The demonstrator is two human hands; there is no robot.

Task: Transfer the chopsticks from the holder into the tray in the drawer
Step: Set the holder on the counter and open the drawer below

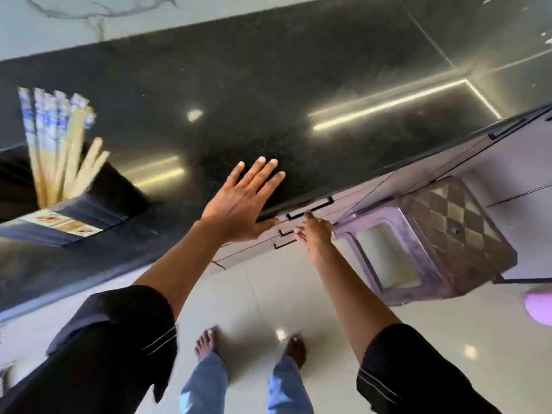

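Note:
Several chopsticks [56, 138] with blue-and-white patterned tops stand upright in a dark square holder [89, 213] at the left of the black countertop [268, 100]. My left hand [242, 201] lies flat and open on the counter's front edge, well to the right of the holder. My right hand [313, 234] reaches down to the drawer fronts below the counter, fingers spread at the black handle of the top drawer [310, 209]. The drawers look closed, and no tray is visible.
A purple plastic stool [433, 234] with a checkered top stands on the pale tiled floor just right of the drawers. More cabinet fronts with black handles [507, 130] run to the right. My bare feet are below on the tiles.

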